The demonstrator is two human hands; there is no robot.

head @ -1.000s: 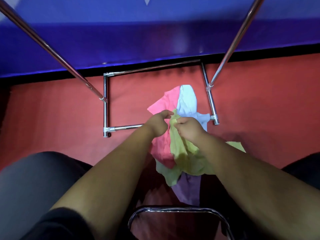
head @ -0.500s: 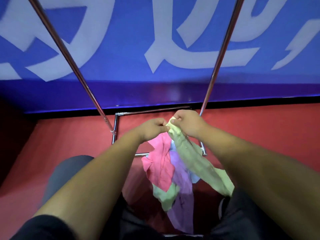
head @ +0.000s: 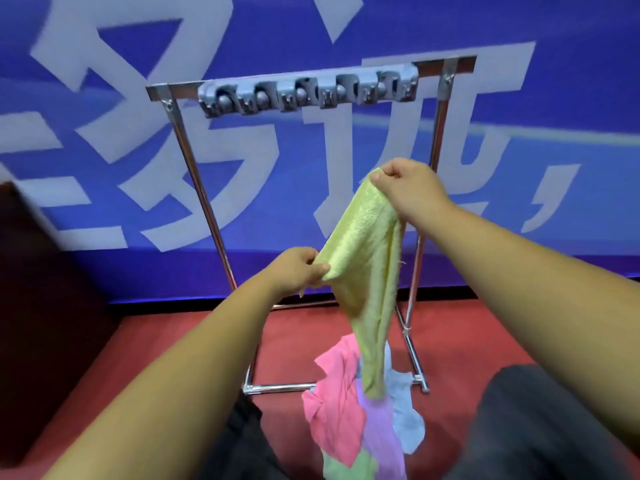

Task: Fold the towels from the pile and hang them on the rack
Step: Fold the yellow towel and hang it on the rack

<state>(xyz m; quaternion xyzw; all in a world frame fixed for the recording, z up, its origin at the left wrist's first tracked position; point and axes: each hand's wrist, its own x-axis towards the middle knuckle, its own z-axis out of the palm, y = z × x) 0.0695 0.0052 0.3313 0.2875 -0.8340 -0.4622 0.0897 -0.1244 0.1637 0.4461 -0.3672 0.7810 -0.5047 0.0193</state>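
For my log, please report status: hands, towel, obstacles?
Left hand, right hand both pinch yellow towel. Unfolded, hanging over pile. Rack ahead, nothing between.

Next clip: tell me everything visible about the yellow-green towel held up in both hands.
The yellow-green terry towel hangs unfolded, bunched lengthwise, before the chrome rack. The right hand pinches its top corner; the left hand pinches an edge lower down. Its bottom end dangles over the pile of coloured towels; whether they touch is unclear.

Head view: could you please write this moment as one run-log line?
stage: yellow towel held up, unfolded | left hand: pinches lower edge | right hand: pinches top corner | pile: on floor | rack: no towel hung
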